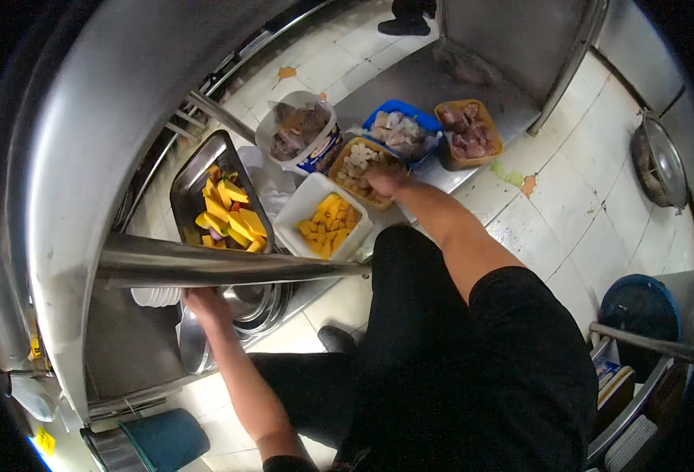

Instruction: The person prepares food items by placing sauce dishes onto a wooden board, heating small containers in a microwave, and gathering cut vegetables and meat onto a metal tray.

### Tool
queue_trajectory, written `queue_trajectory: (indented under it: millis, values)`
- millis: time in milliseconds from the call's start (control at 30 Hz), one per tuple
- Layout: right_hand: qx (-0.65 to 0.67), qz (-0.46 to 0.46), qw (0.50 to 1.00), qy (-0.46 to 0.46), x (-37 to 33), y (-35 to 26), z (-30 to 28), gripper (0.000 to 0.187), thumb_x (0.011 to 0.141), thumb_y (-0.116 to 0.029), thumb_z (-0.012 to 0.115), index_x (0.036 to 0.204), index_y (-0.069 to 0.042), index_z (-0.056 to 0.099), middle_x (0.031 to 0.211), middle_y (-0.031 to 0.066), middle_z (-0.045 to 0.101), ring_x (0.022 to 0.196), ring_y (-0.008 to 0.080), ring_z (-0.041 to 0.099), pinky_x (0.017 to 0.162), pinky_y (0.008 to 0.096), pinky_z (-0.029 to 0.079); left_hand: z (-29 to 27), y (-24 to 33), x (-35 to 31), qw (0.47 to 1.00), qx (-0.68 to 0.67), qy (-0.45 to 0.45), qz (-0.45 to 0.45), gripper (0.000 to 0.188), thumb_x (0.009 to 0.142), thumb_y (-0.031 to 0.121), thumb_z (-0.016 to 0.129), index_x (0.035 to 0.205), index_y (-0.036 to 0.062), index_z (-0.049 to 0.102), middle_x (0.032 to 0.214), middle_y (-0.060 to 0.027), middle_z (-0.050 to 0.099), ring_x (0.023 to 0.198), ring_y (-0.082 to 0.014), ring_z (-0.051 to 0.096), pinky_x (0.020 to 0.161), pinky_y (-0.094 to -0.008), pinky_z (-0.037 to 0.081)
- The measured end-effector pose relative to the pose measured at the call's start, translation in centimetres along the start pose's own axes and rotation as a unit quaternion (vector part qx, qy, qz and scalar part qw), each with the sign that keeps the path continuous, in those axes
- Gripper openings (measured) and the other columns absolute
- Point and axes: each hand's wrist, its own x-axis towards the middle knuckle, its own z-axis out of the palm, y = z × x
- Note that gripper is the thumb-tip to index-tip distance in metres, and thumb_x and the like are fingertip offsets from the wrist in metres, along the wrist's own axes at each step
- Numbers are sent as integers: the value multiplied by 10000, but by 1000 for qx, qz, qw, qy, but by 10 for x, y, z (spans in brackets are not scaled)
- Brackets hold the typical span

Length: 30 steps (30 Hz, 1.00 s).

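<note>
My right hand (386, 180) reaches over the near right side of a tan tub (363, 200) of pale chunks (356, 157). Its fingertips are blurred and partly hidden, so their grip cannot be made out. Below a thick steel bar (229, 266), my left hand (207, 304) is beside stacked steel pans (249, 303), a flat metal lid (193, 344) and a stack of white dishes (155, 296). The bar hides its fingers. Between the two hands stands a white tub (290, 214) of orange-yellow cubes (331, 226).
A dark tray (180, 189) holds yellow slices. Beyond are a clear tub (264, 130) of dark pieces, a blue tub (398, 106) of pale pieces and a brown tub (485, 160) of meat, all along a low steel shelf (512, 102). Another person's shoe (404, 27) shows at the top.
</note>
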Motion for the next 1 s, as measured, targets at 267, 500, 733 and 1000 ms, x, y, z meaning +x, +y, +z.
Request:
queue_trajectory:
  millis: [267, 500, 733, 1000]
  values:
    - [32, -49, 997, -52, 19, 25, 34, 191, 934, -125, 539, 893, 12, 665, 763, 188, 646, 740, 285, 639, 651, 453, 499, -27, -7, 2, 984, 168, -16, 62, 344, 1021, 281, 505, 1227, 26, 610, 1234, -138, 652, 1112, -308, 622, 953, -445, 500]
    - [-95, 2, 995, -2, 17, -30, 18, 169, 833, -106, 592, 913, -45, 727, 885, 213, 700, 915, 360, 688, 805, 460, 549, -60, -39, 21, 999, -13, -30, -3, 533, 1038, 466, 446, 1382, 61, 492, 1373, -142, 564, 1202, -329, 567, 1038, -512, 459]
    - [-41, 13, 998, 44, -3, -25, 17, 228, 899, -197, 568, 922, -22, 712, 992, 214, 696, 943, 367, 673, 860, 488, 517, 8, -20, 15, 996, -13, -60, -61, 459, 998, 423, 605, 1248, 46, 524, 1186, -125, 593, 1056, -247, 598, 926, -414, 520]
    - [85, 108, 990, 14, 23, -42, 38, 415, 1009, -360, 499, 875, -29, 711, 817, 123, 675, 809, 303, 644, 747, 497, 499, 11, -34, 24, 998, 11, -66, -9, 318, 1003, 336, 622, 1092, 34, 575, 1047, -111, 620, 955, -214, 594, 879, -380, 502]
